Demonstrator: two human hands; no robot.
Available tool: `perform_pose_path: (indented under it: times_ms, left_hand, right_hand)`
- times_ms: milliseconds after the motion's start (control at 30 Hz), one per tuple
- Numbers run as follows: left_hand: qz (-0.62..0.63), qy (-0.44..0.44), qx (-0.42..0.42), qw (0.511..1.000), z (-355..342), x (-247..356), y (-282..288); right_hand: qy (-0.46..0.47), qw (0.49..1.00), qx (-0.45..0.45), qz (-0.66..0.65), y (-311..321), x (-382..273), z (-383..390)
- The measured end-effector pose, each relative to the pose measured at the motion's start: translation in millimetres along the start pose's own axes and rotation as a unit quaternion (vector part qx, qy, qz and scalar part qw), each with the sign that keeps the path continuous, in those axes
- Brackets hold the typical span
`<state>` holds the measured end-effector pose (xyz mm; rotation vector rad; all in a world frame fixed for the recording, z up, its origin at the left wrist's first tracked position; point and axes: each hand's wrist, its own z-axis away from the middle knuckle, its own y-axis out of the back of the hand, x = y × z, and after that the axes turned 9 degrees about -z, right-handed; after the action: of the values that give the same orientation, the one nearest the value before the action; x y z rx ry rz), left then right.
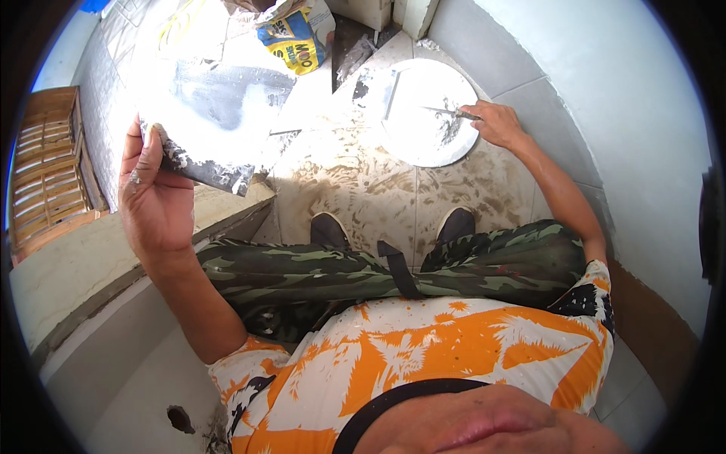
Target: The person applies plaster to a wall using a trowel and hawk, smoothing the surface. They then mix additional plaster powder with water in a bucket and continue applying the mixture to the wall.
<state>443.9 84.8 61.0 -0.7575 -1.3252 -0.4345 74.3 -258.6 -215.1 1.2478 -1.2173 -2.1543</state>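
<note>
My left hand (155, 189) grips the near-left edge of a flat grey board (227, 98), crusted with white paste and held up at the left of the view. My right hand (495, 121) has its fingers closed on the handle (466, 114) of a scraper, whose end lies in a round white container (423, 155) with white paste on the floor at the upper right. The scraper's blade is hard to make out in the bright white. A yellow and blue bag (291, 41) lies just beyond the board.
My shoes (329, 229) stand on smeared floor tiles (348, 174). A pale ledge (76, 272) runs along the left, beside a slatted wooden piece (53, 166). A white wall (620, 129) with grey tiles along its foot curves down the right. A hole (180, 418) is at lower left.
</note>
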Motion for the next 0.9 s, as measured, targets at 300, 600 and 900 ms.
perform_pose_path:
  times_ms: [300,600,900]
  left_hand:
    - [0.012,-0.013,-0.002,1.000,1.0,-8.2,-6.7]
    - [0.025,0.012,0.017,0.999,5.1,-7.7,-8.5]
    - [0.041,0.007,-0.007,0.999,8.7,-7.1,-4.4]
  right_hand:
    - [-0.041,0.999,0.026,0.015,5.4,-11.0,-5.8]
    - [-0.136,0.990,-0.035,-0.005,-13.5,-64.9,10.7]
    - [-0.092,0.996,-0.013,0.001,-24.8,-63.5,1.3]
